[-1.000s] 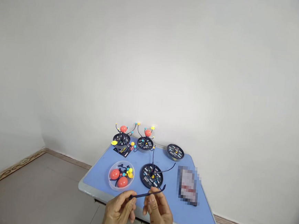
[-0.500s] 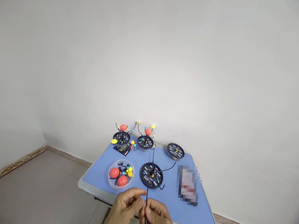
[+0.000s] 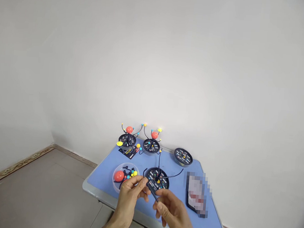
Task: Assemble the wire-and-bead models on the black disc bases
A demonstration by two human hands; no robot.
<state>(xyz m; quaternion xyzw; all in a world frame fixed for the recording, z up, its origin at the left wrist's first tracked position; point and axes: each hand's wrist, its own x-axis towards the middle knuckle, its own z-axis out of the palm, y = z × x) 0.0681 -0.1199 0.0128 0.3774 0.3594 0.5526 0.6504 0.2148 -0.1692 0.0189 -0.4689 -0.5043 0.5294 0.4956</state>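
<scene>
Far left of the group: orange-ball model (image 3: 128, 140), dark printed card (image 3: 128, 153) just below it; yellow lettering on the card, too small to read. Lower: clear bowl (image 3: 113, 185) of loose parts. Left hand (image 3: 136, 189), lower centre: thumb and forefinger pinched on a black rod (image 3: 153, 194). Behind, second orange-ball model (image 3: 151, 146).

Centre: rod lies slantwise between the hands, in front of the black base (image 3: 151, 176), which bears thin curved arms. Pale labels on base, illegible. Right hand (image 3: 172, 208): half curled, thumb and forefinger apart about rod's lower end; firm grip or not, cannot tell.

Judgement: step in hand is turning or aligning the rod; next move calls for a steady pinch, clear of the arms.

Right: spare disc (image 3: 183, 156), labels unreadable; pixelated object (image 3: 197, 195), no text legible. No brand made out.
</scene>
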